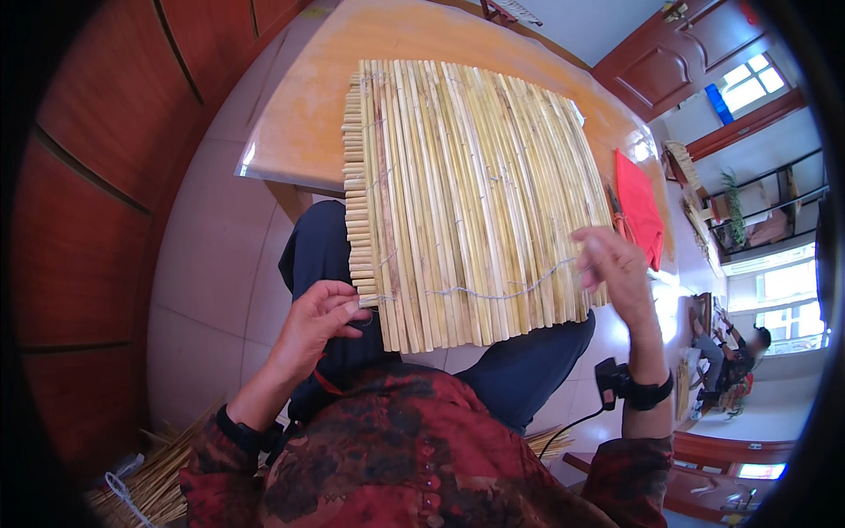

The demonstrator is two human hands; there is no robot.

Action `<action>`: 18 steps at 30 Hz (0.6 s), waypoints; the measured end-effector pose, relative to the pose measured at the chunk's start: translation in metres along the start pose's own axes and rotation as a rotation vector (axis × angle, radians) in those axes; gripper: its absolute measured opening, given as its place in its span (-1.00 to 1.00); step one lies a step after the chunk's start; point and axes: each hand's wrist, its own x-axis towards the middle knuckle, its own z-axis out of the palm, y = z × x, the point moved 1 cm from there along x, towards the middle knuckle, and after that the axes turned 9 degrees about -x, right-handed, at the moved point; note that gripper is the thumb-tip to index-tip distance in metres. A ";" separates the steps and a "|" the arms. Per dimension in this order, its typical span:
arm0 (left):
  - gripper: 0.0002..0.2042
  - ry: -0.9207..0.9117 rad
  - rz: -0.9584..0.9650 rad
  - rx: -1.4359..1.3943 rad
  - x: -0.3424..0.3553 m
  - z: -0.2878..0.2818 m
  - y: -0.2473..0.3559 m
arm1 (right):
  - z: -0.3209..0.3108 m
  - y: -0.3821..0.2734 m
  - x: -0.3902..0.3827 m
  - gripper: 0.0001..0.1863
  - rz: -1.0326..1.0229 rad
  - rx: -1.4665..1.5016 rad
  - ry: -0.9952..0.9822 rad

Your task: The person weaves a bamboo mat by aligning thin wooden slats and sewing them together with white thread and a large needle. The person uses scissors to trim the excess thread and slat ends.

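A mat of straight yellow reed stalks [480,194] rests partly on the table and partly over my knees. A second layer of stalk ends [355,185] sticks out along its left side. At the near left corner, my left hand [319,322] pinches a stalk end, thumb against fingers. A thin grey cord [484,294] runs loosely across the near part of the mat toward my right hand [613,269]. The right fingers are curled together above the near right edge, at the cord's end; their grip is slightly blurred.
The wooden table [304,114] has a clear cover. A red cloth [640,207] lies right of the mat, with a red-handled tool [618,222] beside it. Bundled stalks [167,471] lie on the floor at lower left. Another person [739,356] sits far right.
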 end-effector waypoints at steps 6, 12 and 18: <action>-0.68 -0.122 -0.107 -0.056 0.003 0.006 -0.007 | 0.057 -0.024 -0.018 -0.79 -0.055 0.019 -0.290; -0.80 -0.203 -0.099 -0.060 0.014 0.007 -0.016 | 0.089 -0.013 -0.015 -0.80 -0.333 -0.214 -0.304; -0.87 -0.147 -0.093 -0.074 0.018 0.002 -0.023 | 0.096 0.004 -0.008 -0.82 -0.353 -0.240 -0.157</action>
